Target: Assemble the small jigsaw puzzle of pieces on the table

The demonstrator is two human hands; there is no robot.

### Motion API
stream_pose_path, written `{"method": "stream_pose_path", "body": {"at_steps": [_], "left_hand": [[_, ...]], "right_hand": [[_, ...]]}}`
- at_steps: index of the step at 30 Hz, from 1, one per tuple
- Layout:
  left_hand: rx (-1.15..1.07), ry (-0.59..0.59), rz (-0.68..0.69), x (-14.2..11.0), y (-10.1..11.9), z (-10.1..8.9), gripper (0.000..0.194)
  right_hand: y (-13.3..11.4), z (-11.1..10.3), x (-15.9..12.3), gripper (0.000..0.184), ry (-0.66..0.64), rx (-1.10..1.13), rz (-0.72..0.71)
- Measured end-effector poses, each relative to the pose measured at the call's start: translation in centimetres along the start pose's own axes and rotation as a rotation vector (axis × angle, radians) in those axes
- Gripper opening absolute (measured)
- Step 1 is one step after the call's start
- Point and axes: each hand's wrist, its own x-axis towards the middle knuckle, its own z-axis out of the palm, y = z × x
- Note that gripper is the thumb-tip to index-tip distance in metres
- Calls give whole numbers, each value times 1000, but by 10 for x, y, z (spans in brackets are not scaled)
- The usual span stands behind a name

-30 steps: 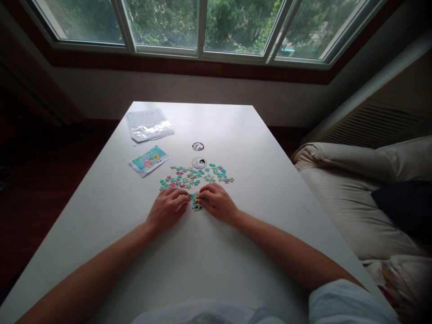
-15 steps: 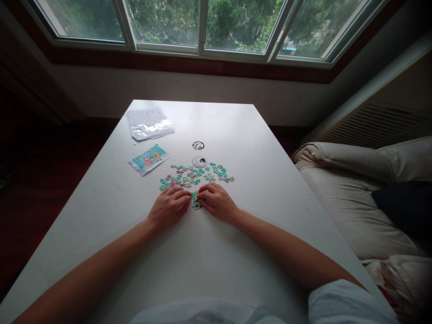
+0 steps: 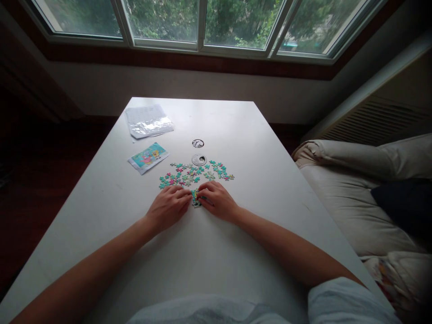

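Between my hands lies a small joined patch of jigsaw puzzle in green and yellow, partly covered by fingers. My left hand rests on the table with its fingers together, their tips at the patch's left edge. From the other side my right hand curls its thumb and fingers over the right part of the patch. Just beyond the hands, several loose jigsaw pieces in green, pink and cream are spread out flat. Exactly which piece each fingertip presses is too small to tell.
On the white table, a colourful picture card lies at the left, with a clear plastic bag of papers behind it. Two round metallic discs lie beyond the pieces. A cushioned sofa stands to the right, below a window.
The view has tilted slightly, so the table sits a little higher in the picture. Both hands keep nearly the same hold around the joined puzzle patch.
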Motion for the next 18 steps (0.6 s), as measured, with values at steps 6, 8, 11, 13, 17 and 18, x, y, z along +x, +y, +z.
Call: {"method": "stream_pose_path", "body": {"at_steps": [6,8,11,13,17,18], "left_hand": [[-26,17,-16,-4,-5,8,23],[-29,36,-22,-6,-7,14,23],[-38,37,-31,-8,-8,19,23],[-43,33,-36,-9,-8,20,23],[-41,28,-30,-8,-6,18,23],[-41,25,-26,-7,-5,18,23]], "right_hand": [[-1,-2,1,11,-11,-2,-1],[-1,-2,1,11,-14,1,-5],[-2,-3,1,10,-13,6,-12],[-2,-4,1,10,-11,12,-19],[-1,-3,0,11,-4,33,-38],[-1,-3,0,10,-2,37,-42]]}}
